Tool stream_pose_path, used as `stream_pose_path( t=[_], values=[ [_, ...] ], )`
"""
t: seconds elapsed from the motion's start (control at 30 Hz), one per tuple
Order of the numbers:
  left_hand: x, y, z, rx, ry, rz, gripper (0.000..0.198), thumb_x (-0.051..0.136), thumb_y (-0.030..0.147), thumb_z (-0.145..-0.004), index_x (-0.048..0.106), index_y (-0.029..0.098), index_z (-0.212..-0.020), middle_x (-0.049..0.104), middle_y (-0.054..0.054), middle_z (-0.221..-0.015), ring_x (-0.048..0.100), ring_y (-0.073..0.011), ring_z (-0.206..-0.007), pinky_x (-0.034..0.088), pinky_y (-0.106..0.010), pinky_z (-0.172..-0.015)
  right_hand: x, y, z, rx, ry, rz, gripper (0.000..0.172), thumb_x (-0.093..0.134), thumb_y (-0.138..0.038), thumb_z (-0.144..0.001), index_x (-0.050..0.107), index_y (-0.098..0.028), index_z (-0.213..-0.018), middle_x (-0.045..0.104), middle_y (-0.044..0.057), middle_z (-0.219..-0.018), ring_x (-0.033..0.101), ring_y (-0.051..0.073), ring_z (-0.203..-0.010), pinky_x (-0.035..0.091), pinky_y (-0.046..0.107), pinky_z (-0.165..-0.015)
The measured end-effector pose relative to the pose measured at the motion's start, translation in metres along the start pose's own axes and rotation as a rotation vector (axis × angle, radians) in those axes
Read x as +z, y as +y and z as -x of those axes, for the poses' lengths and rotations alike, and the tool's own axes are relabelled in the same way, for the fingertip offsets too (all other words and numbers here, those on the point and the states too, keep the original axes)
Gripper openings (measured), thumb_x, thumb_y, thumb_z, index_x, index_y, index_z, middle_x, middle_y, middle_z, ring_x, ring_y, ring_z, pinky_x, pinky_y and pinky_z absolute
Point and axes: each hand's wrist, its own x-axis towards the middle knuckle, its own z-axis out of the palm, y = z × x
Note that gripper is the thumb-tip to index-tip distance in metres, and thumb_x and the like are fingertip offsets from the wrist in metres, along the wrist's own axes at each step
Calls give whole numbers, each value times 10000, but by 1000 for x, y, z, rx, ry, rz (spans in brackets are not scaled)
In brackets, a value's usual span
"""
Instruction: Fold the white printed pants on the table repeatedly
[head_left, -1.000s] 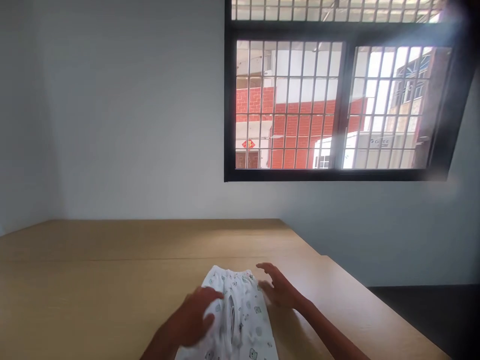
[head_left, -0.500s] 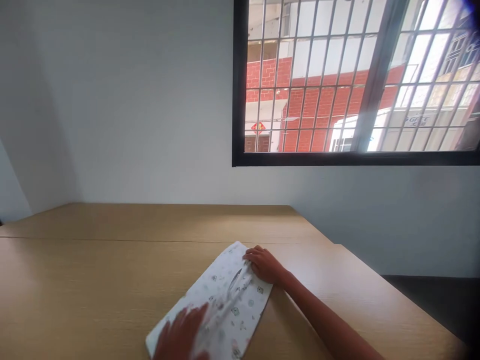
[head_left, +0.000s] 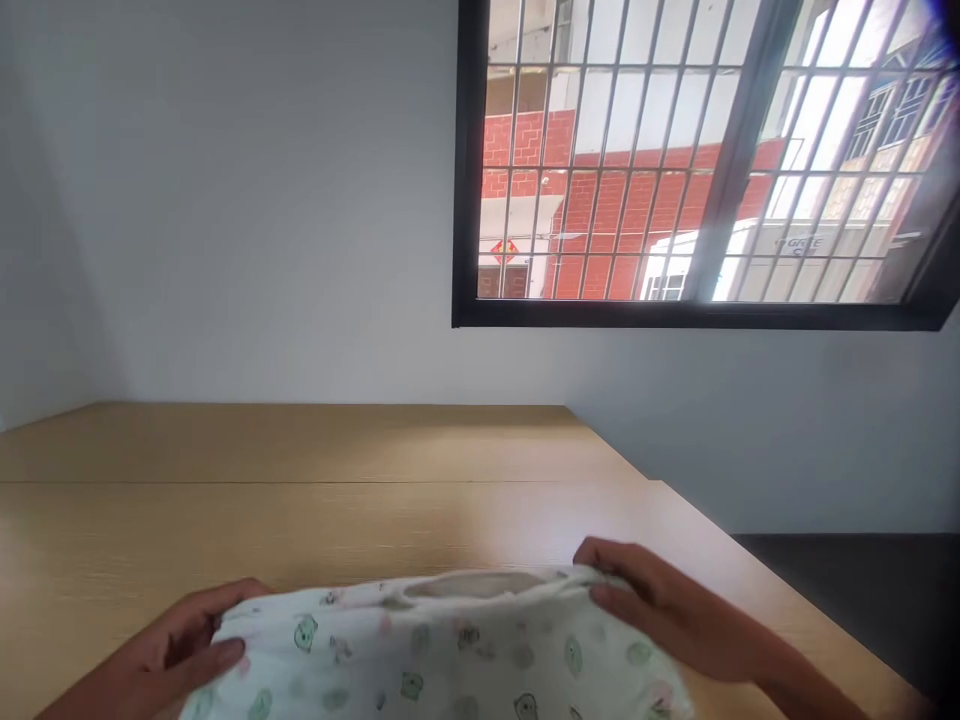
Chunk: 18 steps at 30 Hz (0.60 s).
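A small white garment (head_left: 442, 650) printed with little green and grey animal figures lies across the bottom of the view, raised a little above the wooden table (head_left: 315, 470). My left hand (head_left: 176, 645) grips its left end. At the right end, my right hand (head_left: 660, 605) has its fingers curled over the upper edge. An opening in the cloth shows along its top edge between my hands. The lower part of the garment is cut off by the frame.
The light wooden table runs back to a grey wall, with a seam across it. Its right edge drops to a dark floor (head_left: 847, 590). A black-framed barred window (head_left: 697, 160) sits high on the right, with a red brick building outside.
The garment lay flat and diagonal on the table under my hands; now it is turned crosswise, closer to me, and held at both ends. My left hand moved left, my right hand toward me.
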Motion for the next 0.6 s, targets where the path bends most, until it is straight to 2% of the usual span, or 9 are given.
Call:
stream_pose_path(
  t=[0.07,0.13,0.2,0.27,0.3,0.37,0.43,0.5,0.6],
  values=[
    [-10,20,-20,22,-100,-79,577,629,635,-806,604,275,-1256,623,-3,-1251,597,-259,-1110,526,-315,-902,-17,-5,-11,-19,-64,-82,305,439,-500,-1018,527,-208,-1014,475,9,-795,424,135,-672,356,246,-584],
    [-10,30,-40,21,-174,-166,574,583,598,-863,540,283,-1342,583,-15,-1310,565,-235,-1172,491,-303,-961,-23,5,-22,-12,-87,-38,295,464,-490,-1000,531,-213,-1075,487,14,-812,450,140,-692,370,249,-595],
    [2,29,-53,30,-123,-229,592,546,568,-878,517,234,-1366,562,-61,-1329,534,-244,-1222,452,-340,-1018,-16,23,-30,21,19,108,292,493,-465,-961,533,-219,-1114,551,53,-965,533,184,-837,444,297,-692],
    [28,22,-55,51,0,-312,552,506,506,-882,539,174,-1321,559,-106,-1315,529,-262,-1217,429,-391,-1035,-1,42,-36,45,165,213,277,499,-422,-927,531,-224,-1120,560,80,-1130,553,228,-991,480,366,-800],
    [46,20,-52,66,50,-354,508,480,466,-882,561,155,-1276,571,-119,-1288,543,-266,-1186,427,-410,-1028,8,49,-39,46,216,244,250,486,-394,-925,536,-225,-1103,566,80,-1144,556,232,-1017,485,383,-825],
    [87,21,-42,109,68,-404,441,427,400,-884,590,149,-1208,600,-123,-1223,567,-255,-1127,423,-421,-1024,26,55,-44,51,192,337,197,441,-323,-944,553,-227,-1074,587,69,-1114,572,217,-1010,495,378,-832],
    [130,33,-30,157,-10,-427,463,408,373,-883,580,148,-1249,591,-129,-1244,558,-248,-1148,397,-422,-1057,42,52,-50,74,91,480,187,446,-233,-921,592,-213,-1036,608,78,-1083,593,224,-977,499,380,-813],
    [163,51,-22,121,-136,-509,557,425,385,-874,520,127,-1358,534,-155,-1338,491,-279,-1249,337,-475,-1099,56,42,-51,117,10,610,167,498,-163,-843,639,-176,-931,633,113,-986,618,260,-897,498,384,-738],
    [183,71,-21,57,-199,-654,703,408,518,-901,429,84,-1455,462,-187,-1421,352,-354,-1359,179,-598,-1132,75,18,-43,165,-73,659,120,551,-176,-780,658,-164,-726,628,104,-744,617,251,-632,426,312,-509]
  ],
)
